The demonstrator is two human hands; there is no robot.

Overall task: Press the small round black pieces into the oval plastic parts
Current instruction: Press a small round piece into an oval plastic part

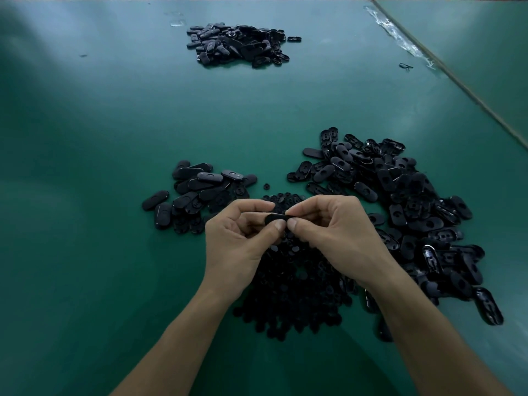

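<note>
A black oval plastic part [275,218] sits above the heap of small round black pieces [297,281], pinched between the left hand [240,238] and right hand [334,232], thumbs meeting on it. Pressing looks underway; next, firm, centred thumb pressure.

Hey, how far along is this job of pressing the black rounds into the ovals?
Likely early. The small pile left of the hands looks like finished ovals, though that is unclear. In hand: left hand and right hand pinch one oval part. Left: the big pile of ovals at right and the heap of round pieces beneath. The far pile is unclear.
</note>
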